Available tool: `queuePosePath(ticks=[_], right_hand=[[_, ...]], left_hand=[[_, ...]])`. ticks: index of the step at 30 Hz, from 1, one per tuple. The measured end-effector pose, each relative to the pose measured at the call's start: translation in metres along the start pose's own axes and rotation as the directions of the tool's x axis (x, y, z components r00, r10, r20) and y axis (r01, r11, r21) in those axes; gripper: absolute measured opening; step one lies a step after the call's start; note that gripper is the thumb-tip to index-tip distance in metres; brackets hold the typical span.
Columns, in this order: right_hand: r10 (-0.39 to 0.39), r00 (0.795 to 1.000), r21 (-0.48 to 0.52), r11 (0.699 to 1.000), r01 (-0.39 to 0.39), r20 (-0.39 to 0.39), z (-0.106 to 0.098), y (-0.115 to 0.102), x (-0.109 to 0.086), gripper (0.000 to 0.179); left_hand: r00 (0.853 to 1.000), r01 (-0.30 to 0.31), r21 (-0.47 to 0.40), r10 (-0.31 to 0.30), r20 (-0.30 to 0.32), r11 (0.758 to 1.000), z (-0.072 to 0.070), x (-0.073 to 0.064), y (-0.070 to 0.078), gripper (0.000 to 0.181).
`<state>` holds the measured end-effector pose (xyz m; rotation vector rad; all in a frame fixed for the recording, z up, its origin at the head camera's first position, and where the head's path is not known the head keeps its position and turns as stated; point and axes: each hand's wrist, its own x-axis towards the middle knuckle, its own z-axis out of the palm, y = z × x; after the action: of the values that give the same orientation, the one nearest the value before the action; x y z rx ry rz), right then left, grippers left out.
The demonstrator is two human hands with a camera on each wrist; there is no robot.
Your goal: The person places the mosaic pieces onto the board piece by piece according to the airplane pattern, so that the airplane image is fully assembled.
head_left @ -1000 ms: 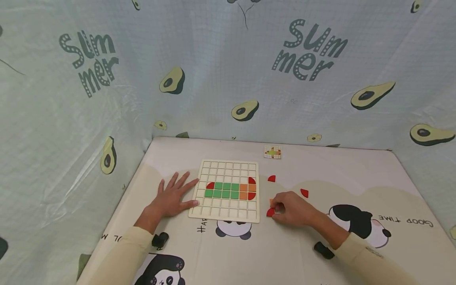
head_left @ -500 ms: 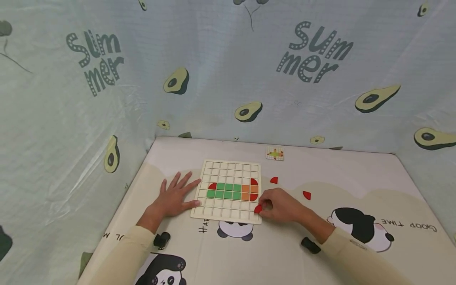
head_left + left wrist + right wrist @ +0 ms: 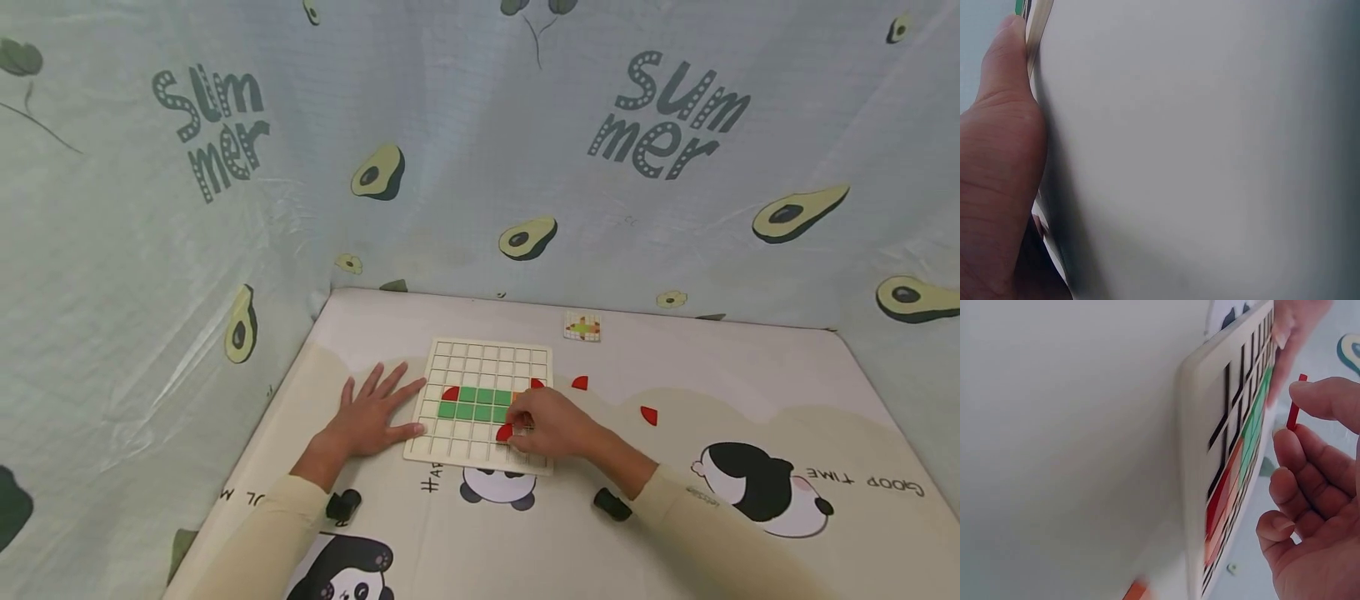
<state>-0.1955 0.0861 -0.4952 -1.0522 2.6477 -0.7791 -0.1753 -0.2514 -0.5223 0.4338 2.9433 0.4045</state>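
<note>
In the head view a wooden grid board (image 3: 457,454) lies flat, with green square tiles (image 3: 483,404) in two rows and a red quarter-circle tile (image 3: 451,393) at their left end. My left hand (image 3: 367,421) rests spread at its left edge, thumb and a fingertip right at the rim. Over the board's right half, my right hand (image 3: 555,423) pinches a red quarter-circle tile (image 3: 504,432) between thumb and forefinger. The right wrist view shows this tile (image 3: 1296,403) edge-on, above the board. In the head view the right hand hides most of the orange tiles.
Two loose red quarter-circle tiles (image 3: 581,383) lie right of the board. An orange piece (image 3: 1137,591) shows beside the board in the right wrist view. A small pattern card (image 3: 582,327) lies at the back. Patterned cloth (image 3: 450,125) walls in the table's back and left.
My right hand has moved left from the table beside the board to over its grid, carrying the red quarter-circle tile. The left hand has stayed at the board's edge.
</note>
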Motion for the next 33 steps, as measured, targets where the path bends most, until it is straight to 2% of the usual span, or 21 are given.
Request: queuePosePath(ticks=[8, 16, 26, 33], right_hand=[[0.018, 1.000, -0.013, 1.000, -0.018, 0.020, 0.008, -0.022, 0.024, 0.011], [0.040, 0.999, -0.009, 0.999, -0.040, 0.025, 0.013, -0.034, 0.038, 0.010], [0.037, 0.999, 0.041, 0.998, -0.039, 0.037, 0.021, -0.045, 0.055, 0.011], [0.036, 0.999, 0.025, 0.999, -0.037, 0.038, 0.032, -0.045, 0.068, 0.012]], left_hand=[[1.000, 0.012, -0.001, -0.012, -0.001, 1.000, 0.000, -0.001, 0.000, 0.078], [1.000, 0.015, 0.009, -0.015, -0.009, 1.000, 0.001, -0.001, 0.000, 0.078], [1.000, 0.018, 0.004, -0.018, 0.003, 1.000, 0.002, 0.000, -0.003, 0.078], [1.000, 0.005, 0.019, -0.005, 0.007, 1.000, 0.004, 0.000, -0.003, 0.078]])
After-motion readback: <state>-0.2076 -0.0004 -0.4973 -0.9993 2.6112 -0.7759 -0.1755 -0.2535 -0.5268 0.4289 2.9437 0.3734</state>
